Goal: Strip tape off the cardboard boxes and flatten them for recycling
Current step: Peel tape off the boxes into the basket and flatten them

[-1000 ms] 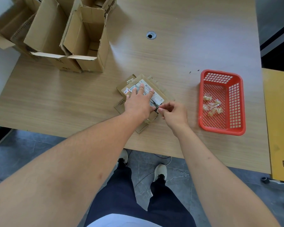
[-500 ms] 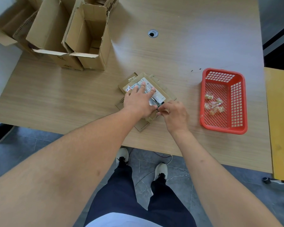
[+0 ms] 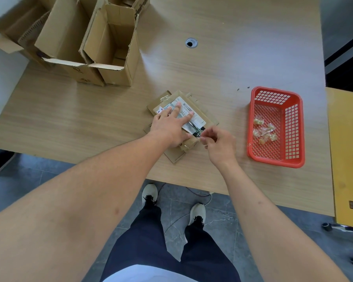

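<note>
Head view | flattened brown cardboard box [image 3: 204, 117] lies mid-table, labelled | left hand [image 3: 168, 127] presses it, fingers straight | right hand [image 3: 217, 142] pinches clear tape strip [image 3: 199, 133] | step: peeling; next likely needs a steady pull, then red plastic basket [image 3: 300, 127].

A small brown flattened cardboard box [image 3: 200, 117] lies near the front edge of the tabletop [image 3: 232, 64], turned diagonally, with a white shipping label [image 3: 189, 112] and clear tape [image 3: 194, 127] on top. At the far left corner stand several open cardboard boxes [image 3: 110, 47], upright with flaps raised, packed together.
</note>
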`<control>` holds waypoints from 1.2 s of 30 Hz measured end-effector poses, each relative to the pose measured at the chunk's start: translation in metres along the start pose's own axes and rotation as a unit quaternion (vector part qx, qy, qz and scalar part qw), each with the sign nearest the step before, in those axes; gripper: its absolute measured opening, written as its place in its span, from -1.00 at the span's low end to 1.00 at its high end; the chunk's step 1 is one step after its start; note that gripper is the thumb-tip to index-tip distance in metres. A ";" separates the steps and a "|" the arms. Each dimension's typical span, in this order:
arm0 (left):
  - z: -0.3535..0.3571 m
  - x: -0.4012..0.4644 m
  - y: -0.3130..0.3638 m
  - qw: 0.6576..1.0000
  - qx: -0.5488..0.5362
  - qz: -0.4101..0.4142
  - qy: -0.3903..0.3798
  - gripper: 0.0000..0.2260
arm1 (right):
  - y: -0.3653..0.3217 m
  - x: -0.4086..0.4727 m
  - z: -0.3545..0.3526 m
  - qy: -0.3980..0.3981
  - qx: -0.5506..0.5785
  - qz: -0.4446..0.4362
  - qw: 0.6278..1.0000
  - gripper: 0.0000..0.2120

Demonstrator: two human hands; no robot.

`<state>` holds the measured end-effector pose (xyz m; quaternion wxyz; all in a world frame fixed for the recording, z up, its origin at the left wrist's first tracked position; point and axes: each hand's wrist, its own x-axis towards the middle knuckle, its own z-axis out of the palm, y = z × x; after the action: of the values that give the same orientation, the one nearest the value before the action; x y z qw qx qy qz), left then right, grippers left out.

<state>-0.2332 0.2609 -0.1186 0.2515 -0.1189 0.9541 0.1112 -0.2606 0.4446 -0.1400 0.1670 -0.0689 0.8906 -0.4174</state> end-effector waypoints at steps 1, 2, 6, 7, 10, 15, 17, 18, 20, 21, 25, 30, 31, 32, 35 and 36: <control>0.000 -0.001 0.001 1.000 0.003 -0.001 0.003 -0.34 | -0.001 0.000 0.001 0.014 0.002 -0.011 1.000 -0.80; 0.001 -0.001 0.001 1.000 0.007 -0.002 0.008 -0.33 | -0.002 -0.001 0.003 0.022 -0.008 -0.033 0.999 -0.81; 0.009 -0.007 0.003 0.999 0.028 -0.017 0.040 -0.32 | -0.001 -0.005 0.008 0.019 -0.019 -0.095 0.995 -0.85; 0.012 -0.009 0.004 0.998 0.027 -0.022 0.046 -0.32 | 0.002 -0.003 0.009 0.007 -0.012 -0.088 0.996 -0.79; 0.016 -0.013 0.004 0.999 0.006 -0.023 0.042 -0.33 | 0.005 0.002 0.010 -0.020 -0.023 -0.068 0.997 -0.74; 0.022 -0.014 -0.009 1.000 -0.029 0.008 -0.008 -0.36 | 0.009 0.003 0.011 -0.011 -0.067 -0.124 0.990 -0.87; 0.024 -0.014 -0.010 1.000 -0.023 0.006 -0.011 -0.37 | 0.012 -0.004 0.010 0.002 -0.072 -0.159 0.985 -0.90; 0.024 -0.014 -0.008 1.000 -0.022 0.006 -0.012 -0.37 | 0.013 -0.009 0.009 0.006 -0.063 -0.157 0.986 -0.91; 0.022 -0.013 -0.006 1.000 -0.018 0.007 -0.017 -0.38 | 0.014 -0.019 0.010 0.009 -0.014 -0.118 0.993 -0.87; 0.020 -0.014 -0.006 1.000 -0.015 0.007 -0.019 -0.38 | 0.015 -0.022 0.011 0.013 0.020 -0.095 0.995 -0.85; 0.016 -0.015 -0.008 1.000 0.011 0.010 -0.017 -0.37 | 0.015 -0.027 0.014 0.033 0.082 -0.069 0.994 -0.83; 0.016 -0.018 0.001 0.999 0.032 -0.026 0.008 -0.35 | 0.011 -0.020 0.009 0.028 0.055 -0.066 0.996 -0.75; 0.016 -0.018 0.004 0.999 0.033 -0.036 0.016 -0.35 | 0.010 -0.018 0.008 0.022 0.054 -0.059 0.997 -0.75; 0.018 -0.019 0.007 0.998 0.034 -0.042 0.021 -0.35 | 0.007 -0.016 0.007 0.020 0.047 -0.056 0.997 -0.78; 0.018 -0.019 0.010 0.998 0.036 -0.044 0.025 -0.34 | 0.004 -0.007 0.009 0.041 0.072 -0.030 0.996 -0.78; 0.017 -0.019 0.009 0.998 0.039 -0.043 0.023 -0.34 | 0.004 -0.006 0.010 0.052 0.082 -0.016 0.995 -0.73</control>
<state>-0.2118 0.2779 -0.1223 0.2388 -0.1521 0.9572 0.0608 -0.2518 0.4414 -0.1472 0.1186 -0.0470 0.8595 -0.4949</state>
